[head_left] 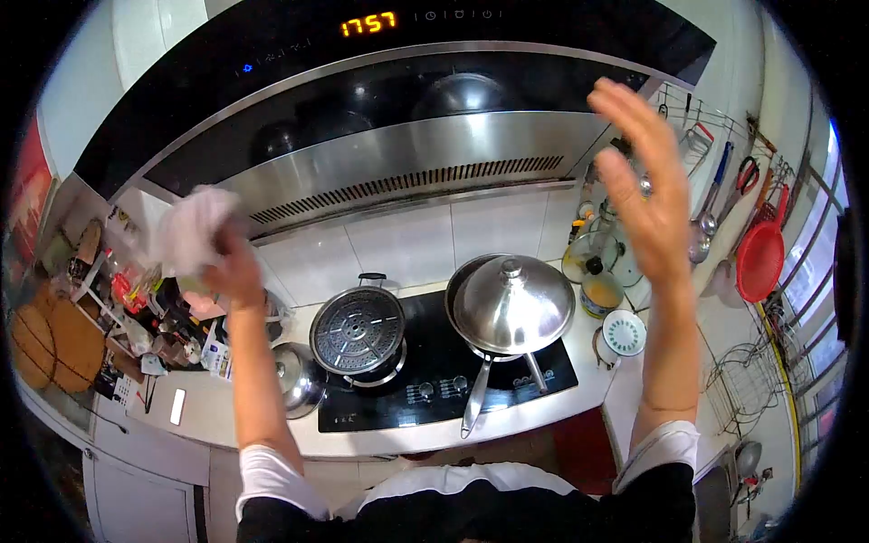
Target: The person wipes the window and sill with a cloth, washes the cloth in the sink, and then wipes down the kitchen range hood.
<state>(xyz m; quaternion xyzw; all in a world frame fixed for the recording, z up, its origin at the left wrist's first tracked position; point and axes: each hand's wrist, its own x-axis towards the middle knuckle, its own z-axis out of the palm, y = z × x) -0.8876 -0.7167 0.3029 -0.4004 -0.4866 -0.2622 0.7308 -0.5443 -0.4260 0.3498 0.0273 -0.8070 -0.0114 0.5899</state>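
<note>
My left hand (232, 267) is raised at the left end of the range hood (398, 176), its fingers closed on a pale pinkish cloth (195, 231) that is smeared by motion. On the right, my right hand (647, 195) is held up in the air with its fingers stretched and thumb apart, holding nothing. Between and below my arms lies a black two-burner gas stove (425, 362). A pot with a dark perforated steamer plate (358, 330) stands on its left burner. The right burner bears a wok with a long handle (475, 398), covered by a domed steel lid (516, 303).
A lidded steel pot (297, 380) stands left of the stove, near crowded bottles and packets (136, 299). On the right are a glass jar (601, 294), a patterned bowl (625, 332), and a hanging red strainer (760, 261). A white phone-like object (177, 406) lies on the left counter.
</note>
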